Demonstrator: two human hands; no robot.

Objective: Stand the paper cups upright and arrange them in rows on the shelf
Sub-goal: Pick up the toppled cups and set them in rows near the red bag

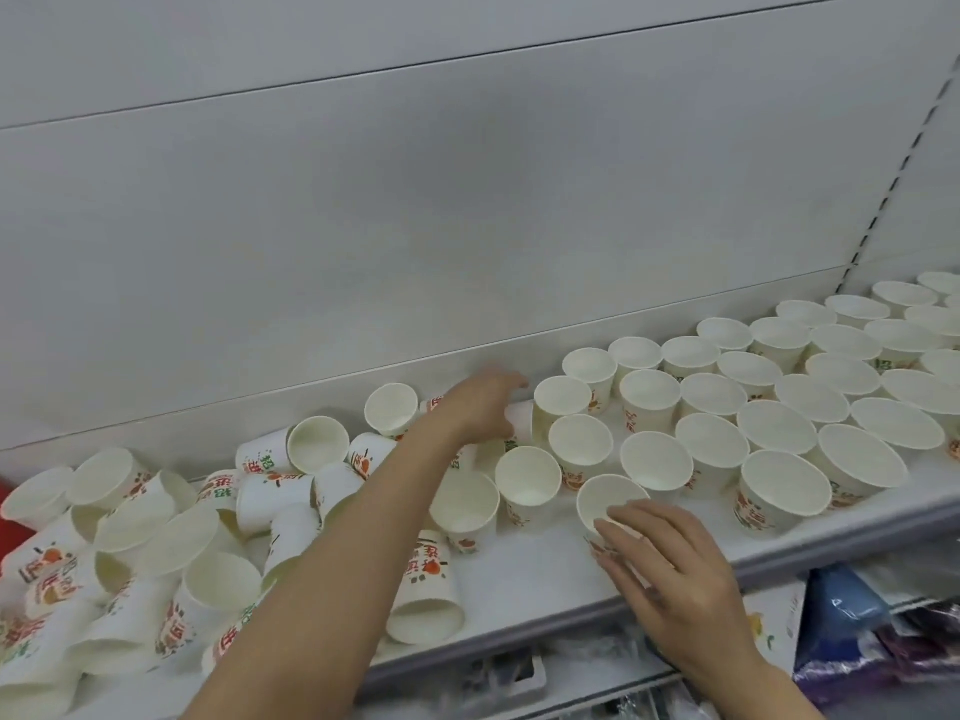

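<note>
White paper cups with red and green print cover the white shelf (pixel 524 574). On the right, several upright cups (pixel 774 423) stand in rows. On the left lies a jumbled pile of tipped cups (pixel 156 543). My left hand (pixel 483 402) reaches to the back of the shelf and closes around a cup lying on its side (pixel 522 415), next to the upright rows. My right hand (pixel 670 569) grips an upright cup (pixel 605 498) at the shelf's front, at the left end of the front row.
The shelf's grey back panel (pixel 467 226) rises behind the cups, with a slotted upright (pixel 893 163) at the right. Below the shelf's front edge, packaged goods show, among them a blue pack (pixel 847 605). A red object (pixel 8 491) sits at the far left.
</note>
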